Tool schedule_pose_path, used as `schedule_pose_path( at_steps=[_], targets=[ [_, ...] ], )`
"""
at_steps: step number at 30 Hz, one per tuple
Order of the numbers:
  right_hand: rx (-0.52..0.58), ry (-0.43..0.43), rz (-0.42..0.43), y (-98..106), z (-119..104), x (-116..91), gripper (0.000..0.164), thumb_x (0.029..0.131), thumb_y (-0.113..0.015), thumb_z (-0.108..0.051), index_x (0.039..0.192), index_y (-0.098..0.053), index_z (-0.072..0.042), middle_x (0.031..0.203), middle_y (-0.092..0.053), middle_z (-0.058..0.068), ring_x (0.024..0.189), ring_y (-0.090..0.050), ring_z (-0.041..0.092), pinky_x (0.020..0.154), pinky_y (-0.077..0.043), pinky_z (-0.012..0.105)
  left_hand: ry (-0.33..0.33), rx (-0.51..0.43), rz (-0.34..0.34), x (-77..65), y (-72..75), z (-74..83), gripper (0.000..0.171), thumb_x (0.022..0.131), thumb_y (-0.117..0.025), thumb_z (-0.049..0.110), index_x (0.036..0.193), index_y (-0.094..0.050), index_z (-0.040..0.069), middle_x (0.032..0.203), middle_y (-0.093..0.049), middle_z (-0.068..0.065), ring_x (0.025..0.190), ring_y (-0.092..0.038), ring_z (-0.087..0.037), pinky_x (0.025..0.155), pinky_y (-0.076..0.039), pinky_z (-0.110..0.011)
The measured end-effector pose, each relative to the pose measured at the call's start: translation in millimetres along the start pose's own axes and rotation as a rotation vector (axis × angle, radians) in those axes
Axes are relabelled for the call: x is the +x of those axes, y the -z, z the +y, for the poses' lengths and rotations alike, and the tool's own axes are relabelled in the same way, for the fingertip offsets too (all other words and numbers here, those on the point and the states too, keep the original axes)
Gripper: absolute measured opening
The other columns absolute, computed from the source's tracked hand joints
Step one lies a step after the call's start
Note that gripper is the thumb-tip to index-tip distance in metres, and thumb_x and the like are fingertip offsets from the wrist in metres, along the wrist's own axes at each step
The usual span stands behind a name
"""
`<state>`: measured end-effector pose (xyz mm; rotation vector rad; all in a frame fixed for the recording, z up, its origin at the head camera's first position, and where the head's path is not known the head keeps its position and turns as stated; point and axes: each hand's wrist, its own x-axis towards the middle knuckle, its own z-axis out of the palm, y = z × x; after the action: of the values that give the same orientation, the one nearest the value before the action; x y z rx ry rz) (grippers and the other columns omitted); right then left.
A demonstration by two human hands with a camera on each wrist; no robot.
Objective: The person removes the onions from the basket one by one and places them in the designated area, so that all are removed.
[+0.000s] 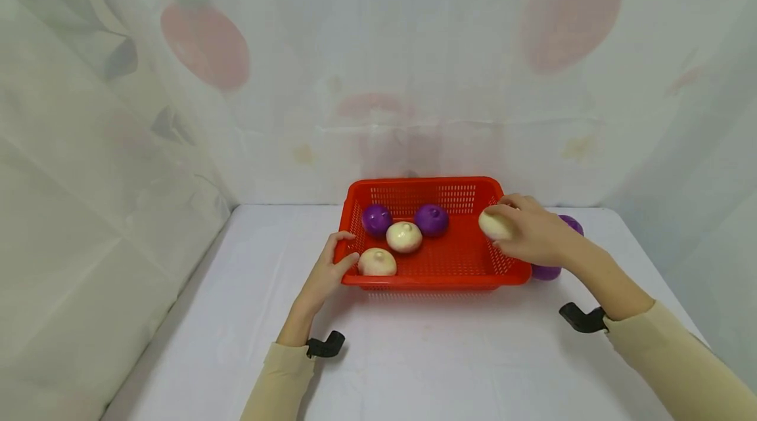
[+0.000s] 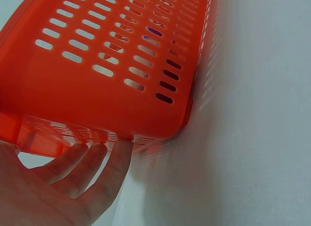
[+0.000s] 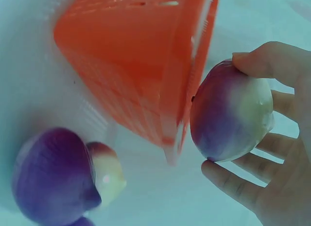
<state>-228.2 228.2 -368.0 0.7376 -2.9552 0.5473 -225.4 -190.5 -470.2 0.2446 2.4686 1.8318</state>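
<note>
A red plastic basket (image 1: pixel 426 282) with slotted walls stands on the table. My left hand (image 1: pixel 324 271) grips its left end, thumb at the rim; in the left wrist view the fingers (image 2: pixel 116 163) lie against the outer wall. Over the basket's right end, my right hand (image 1: pixel 535 232) holds a pale onion (image 1: pixel 495 224) between thumb and fingertips; its purple side (image 3: pixel 214 114) shows in the right wrist view. Inside the basket lie two purple onions (image 1: pixel 432 220), a white onion (image 1: pixel 404 237) and a cream onion (image 1: pixel 377 263) near the front left corner.
Right of the basket, partly hidden behind my right hand and forearm, are purple onions (image 1: pixel 546 272); the right wrist view shows a purple onion (image 3: pixel 51 177) beside a pale one (image 3: pixel 108 175). A white cloth (image 1: pixel 426 355) covers the table. Fruit-printed curtains (image 1: pixel 414 66) hang behind.
</note>
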Motion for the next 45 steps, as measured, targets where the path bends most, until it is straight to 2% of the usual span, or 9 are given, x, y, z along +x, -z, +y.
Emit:
schedule_pose_path(
  at_steps=[4,12,19,26,32,40,45],
  targets=[
    [-0.001,-0.045,0.030,9,5,-13,0.051,0.085,-0.073,-0.021,0.135,-0.061,-0.013,0.139,-0.047,0.019,0.122,-0.046,0.041,0.080,-0.054,0.062,0.000,-0.004,-0.004,-0.4,0.2,2.1,0.043,0.102,-0.060,0.019,0.142,-0.043,0.014,0.147,-0.043,-0.014,0.128,-0.050,-0.033,0.106,-0.042,-0.051],
    [-0.019,-0.083,0.109,19,18,-36,0.051,0.087,-0.074,-0.024,0.135,-0.061,-0.011,0.137,-0.047,0.018,0.121,-0.044,0.042,0.075,-0.053,0.063,0.004,-0.006,-0.004,0.4,1.9,2.3,0.041,0.101,-0.062,0.022,0.139,-0.045,0.018,0.147,-0.043,-0.014,0.129,-0.049,-0.033,0.107,-0.042,-0.053],
    [-0.066,-0.054,0.214,21,37,-55,0.052,0.084,-0.077,-0.022,0.132,-0.062,-0.008,0.133,-0.049,0.022,0.115,-0.049,0.047,0.073,-0.052,0.068,-0.002,-0.003,0.000,3.0,3.4,-0.4,0.040,0.102,-0.061,0.022,0.138,-0.045,0.019,0.146,-0.044,-0.013,0.129,-0.049,-0.032,0.108,-0.041,-0.053],
    [-0.107,-0.059,0.253,16,53,-67,0.053,0.081,-0.080,-0.020,0.129,-0.062,-0.005,0.127,-0.051,0.026,0.115,-0.046,0.050,0.082,-0.047,0.072,-0.009,-0.003,0.004,2.7,4.2,0.3,0.040,0.102,-0.061,0.020,0.138,-0.045,0.019,0.147,-0.042,-0.013,0.131,-0.048,-0.033,0.109,-0.041,-0.054],
    [-0.123,-0.046,0.278,8,66,-75,0.052,0.077,-0.081,-0.016,0.124,-0.064,-0.003,0.121,-0.052,0.028,0.108,-0.049,0.051,0.081,-0.046,0.070,-0.015,-0.005,0.000,3.0,3.6,-0.5,0.042,0.102,-0.060,0.020,0.140,-0.043,0.016,0.150,-0.040,-0.013,0.133,-0.046,-0.035,0.109,-0.040,-0.055],
    [-0.111,-0.110,0.263,-12,85,-86,0.051,0.077,-0.082,-0.016,0.123,-0.064,-0.002,0.120,-0.052,0.030,0.105,-0.049,0.054,0.078,-0.048,0.071,-0.010,-0.008,-0.003,1.9,2.5,0.9,0.042,0.102,-0.060,0.019,0.140,-0.044,0.015,0.147,-0.043,-0.014,0.130,-0.048,-0.034,0.107,-0.042,-0.054],
    [-0.084,-0.165,0.227,-24,93,-91,0.053,0.078,-0.082,-0.016,0.125,-0.062,-0.001,0.122,-0.050,0.033,0.104,-0.047,0.055,0.076,-0.047,0.072,-0.013,-0.003,-0.010,2.2,1.4,-0.7,0.042,0.102,-0.059,0.019,0.140,-0.043,0.015,0.147,-0.042,-0.015,0.130,-0.048,-0.034,0.108,-0.041,-0.053]
  ],
)
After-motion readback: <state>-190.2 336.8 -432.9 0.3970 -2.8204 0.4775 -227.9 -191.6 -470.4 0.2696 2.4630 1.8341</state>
